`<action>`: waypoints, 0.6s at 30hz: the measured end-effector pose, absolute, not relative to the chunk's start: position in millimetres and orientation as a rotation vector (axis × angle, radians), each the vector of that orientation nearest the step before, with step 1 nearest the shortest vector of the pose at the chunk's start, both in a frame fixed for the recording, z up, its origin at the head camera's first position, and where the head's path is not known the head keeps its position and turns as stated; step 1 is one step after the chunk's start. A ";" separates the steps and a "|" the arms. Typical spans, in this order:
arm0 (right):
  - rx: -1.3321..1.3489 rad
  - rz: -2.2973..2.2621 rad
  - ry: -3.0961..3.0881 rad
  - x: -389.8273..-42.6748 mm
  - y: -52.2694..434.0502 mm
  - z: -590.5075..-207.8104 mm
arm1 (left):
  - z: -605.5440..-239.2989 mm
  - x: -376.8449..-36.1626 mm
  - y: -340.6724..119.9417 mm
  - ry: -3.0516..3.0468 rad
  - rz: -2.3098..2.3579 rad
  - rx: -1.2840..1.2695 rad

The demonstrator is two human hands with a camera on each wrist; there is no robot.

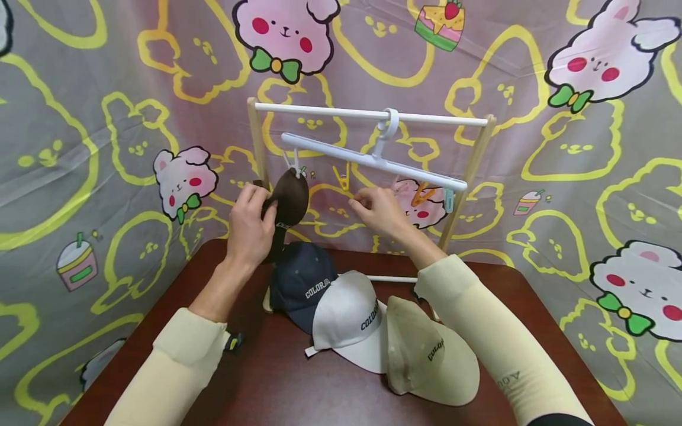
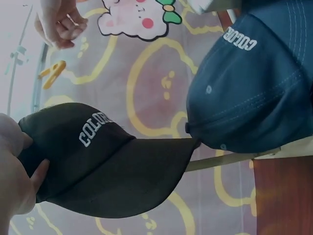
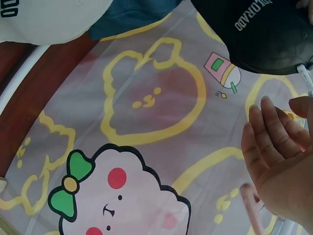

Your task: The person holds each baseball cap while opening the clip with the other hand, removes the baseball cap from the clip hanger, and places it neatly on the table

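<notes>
The left hand (image 1: 250, 228) has its fingers curled round the dark brown cotton baseball cap (image 1: 290, 198), holding it up under the white plastic clip at the left end of the white multi-clip hanger bar (image 1: 367, 158) — this looks like the clipping-on step, calling next for the cap's edge to be fed into that clip. The right hand (image 1: 379, 210) hovers by the yellow plastic clip (image 1: 341, 176), fingers loosely bent, gripping nothing I can make out. Room is tight — the wooden rack post (image 1: 257, 145) stands just left, with navy (image 1: 301, 281), white (image 1: 348, 313) and beige (image 1: 426, 355) caps below on the red-brown table (image 1: 277, 384).
</notes>
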State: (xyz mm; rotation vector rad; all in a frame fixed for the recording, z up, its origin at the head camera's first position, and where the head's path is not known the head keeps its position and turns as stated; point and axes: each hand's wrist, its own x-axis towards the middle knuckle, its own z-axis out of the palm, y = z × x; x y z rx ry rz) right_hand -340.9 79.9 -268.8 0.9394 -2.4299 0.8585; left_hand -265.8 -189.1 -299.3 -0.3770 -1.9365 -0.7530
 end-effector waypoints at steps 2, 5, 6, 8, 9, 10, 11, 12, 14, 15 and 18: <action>0.954 0.874 -2.428 -339.9 78.9 -269.5 | -298.7 -261.6 -188.4 -1.940 -0.753 -0.396; 0.984 0.906 -2.421 -338.0 76.5 -269.3 | -296.2 -255.6 -187.4 -1.935 -0.757 -0.416; 0.994 0.915 -2.422 -337.2 75.6 -268.9 | -294.9 -253.3 -187.4 -1.928 -0.765 -0.419; 1.014 0.930 -2.424 -335.6 73.7 -268.2 | -292.1 -248.3 -187.7 -1.918 -0.782 -0.423; 1.017 0.936 -2.426 -334.9 72.8 -267.8 | -290.4 -246.1 -187.8 -1.914 -0.789 -0.425; 1.017 0.937 -2.427 -334.2 72.0 -267.5 | -288.9 -243.9 -188.1 -1.913 -0.802 -0.429; 1.015 0.938 -2.430 -333.7 71.4 -267.2 | -287.6 -241.9 -188.2 -1.914 -0.815 -0.433; 1.011 0.935 -2.432 -333.1 70.9 -267.0 | -286.3 -239.5 -188.3 -1.918 -0.829 -0.437; 1.001 0.932 -2.433 -331.8 70.4 -266.6 | -285.1 -236.7 -188.3 -1.934 -0.867 -0.445; 0.997 0.937 -2.434 -331.0 70.1 -266.2 | -285.0 -235.5 -188.4 -1.948 -0.891 -0.450; 0.993 0.949 -2.440 -328.7 69.4 -265.5 | -288.0 -232.5 -188.3 -2.000 -0.968 -0.455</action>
